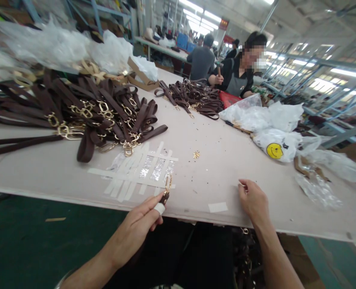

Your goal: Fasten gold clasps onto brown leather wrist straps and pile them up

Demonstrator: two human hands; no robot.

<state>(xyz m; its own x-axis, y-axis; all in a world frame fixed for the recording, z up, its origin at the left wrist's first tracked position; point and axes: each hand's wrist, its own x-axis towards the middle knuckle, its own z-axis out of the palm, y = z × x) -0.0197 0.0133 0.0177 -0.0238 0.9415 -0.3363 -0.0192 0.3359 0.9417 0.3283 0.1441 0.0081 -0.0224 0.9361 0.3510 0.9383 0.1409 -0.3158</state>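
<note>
My left hand (144, 214) is closed at the table's front edge around the end of a dark brown leather strap (164, 198). A gold metal clasp (168, 184) sticks up from that end; the rest of the strap is hidden by the hand. White tape wraps one finger. Over the table on the right, my right hand (254, 200) has its fingers curled in a pinch; what they hold, if anything, is too small to name. Between the hands, farther back, lies a small pile of gold metal pieces (196, 154).
Brown straps with gold clasps (105, 104) are heaped on the left, with another heap (192, 96) farther back. Tape strips (135, 172) cover the table near my left hand. Plastic bags (274, 140) lie right. Across the table, a person (241, 72) holds a hammer.
</note>
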